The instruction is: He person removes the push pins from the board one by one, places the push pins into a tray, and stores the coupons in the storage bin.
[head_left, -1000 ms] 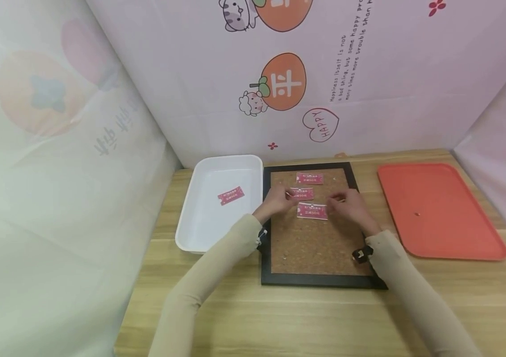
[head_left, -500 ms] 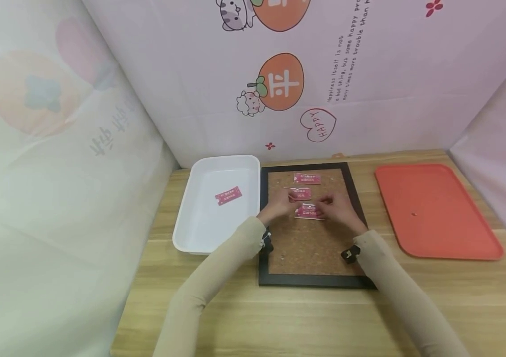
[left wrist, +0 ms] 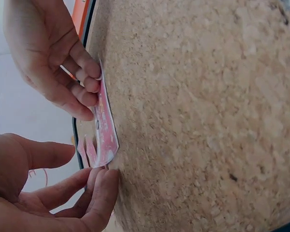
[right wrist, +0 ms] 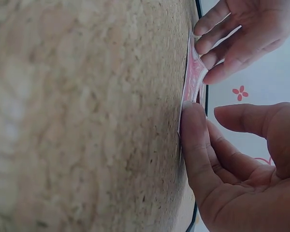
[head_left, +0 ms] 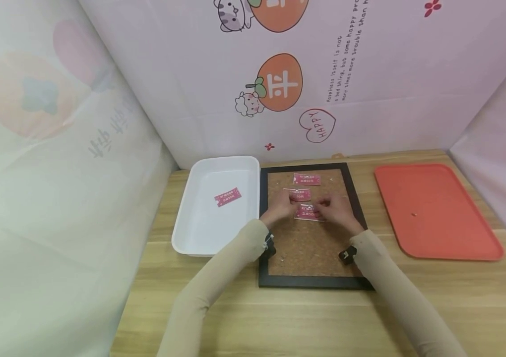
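Both hands are at the lowest of three pink printed paper coupons [head_left: 305, 212] on a cork board [head_left: 311, 250]. The left hand [head_left: 280, 206] is at its left end; in the left wrist view the fingertips touch the coupon [left wrist: 106, 130] while the thumb stands apart. The right hand [head_left: 339, 213] is at the other end, its index fingertip [right wrist: 192, 113] pressing on the coupon with the thumb held away. The coupon bows slightly off the cork. Just above lie the middle coupon [head_left: 301, 195], partly covered by left fingers, and the top coupon [head_left: 306, 179].
The cork board has a black frame [head_left: 315, 282]. To its left stands a white tray [head_left: 199, 223] with one pink coupon [head_left: 228, 197] inside. At the right lies a red tray [head_left: 449, 223] bearing a tiny object [head_left: 414, 214]. A printed cloth [head_left: 217, 129] hangs behind.
The right hand has moved left onto the right end of the lowest coupon. The left hand has shifted slightly right and down to its left end. The view has shifted slightly.
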Motion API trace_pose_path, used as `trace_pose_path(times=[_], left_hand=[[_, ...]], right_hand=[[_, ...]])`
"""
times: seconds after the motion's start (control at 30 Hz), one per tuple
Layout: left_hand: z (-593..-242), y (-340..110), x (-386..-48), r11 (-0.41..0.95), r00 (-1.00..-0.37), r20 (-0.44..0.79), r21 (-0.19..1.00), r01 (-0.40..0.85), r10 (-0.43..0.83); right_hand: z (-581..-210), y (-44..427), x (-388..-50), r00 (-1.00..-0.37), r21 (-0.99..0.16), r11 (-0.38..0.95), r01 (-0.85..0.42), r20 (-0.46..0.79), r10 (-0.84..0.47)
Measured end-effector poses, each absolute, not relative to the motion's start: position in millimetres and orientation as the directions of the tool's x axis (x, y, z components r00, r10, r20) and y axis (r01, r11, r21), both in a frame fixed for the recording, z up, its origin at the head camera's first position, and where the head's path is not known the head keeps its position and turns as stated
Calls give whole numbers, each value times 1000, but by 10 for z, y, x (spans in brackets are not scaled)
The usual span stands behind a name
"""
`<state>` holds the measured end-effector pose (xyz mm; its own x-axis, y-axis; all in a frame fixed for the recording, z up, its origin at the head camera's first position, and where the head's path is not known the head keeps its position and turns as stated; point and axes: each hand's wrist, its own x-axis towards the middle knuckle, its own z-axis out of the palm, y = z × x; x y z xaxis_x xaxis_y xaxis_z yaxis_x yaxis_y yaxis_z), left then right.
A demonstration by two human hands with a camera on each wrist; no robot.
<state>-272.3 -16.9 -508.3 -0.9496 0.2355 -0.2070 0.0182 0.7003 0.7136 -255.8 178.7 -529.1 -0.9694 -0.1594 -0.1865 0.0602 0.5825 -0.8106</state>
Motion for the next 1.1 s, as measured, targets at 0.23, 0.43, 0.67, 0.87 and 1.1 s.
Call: trace_pose_path(times=[0.23,0.43,0.67,0.87,1.1], left_hand=[[-5145,-163,-2758,701,-954,-212,713,-5,210],[-5148,-155,-2746,690,-957,-195,723,7,215],[-5134,-149,-2718,679,-958,-199,735,-7,206],[-5139,-138,-2708,668,-958,-198,744,-8,208],[-5177,-110,-2704,655,-958,-203,755,-21,203]], right_hand=[[-5267,1757,-2557,-969,-805,590,65,-192,-156],[-5265,1739,-2574,-961,-808,578,115,-238,-142],[-5255,1716,-2592,-956,-771,623,134,-266,-124],[-5259,1683,-2602,-951,-767,615,182,-296,-88],[-5283,1665,-2592,-958,-762,625,169,-276,-78]])
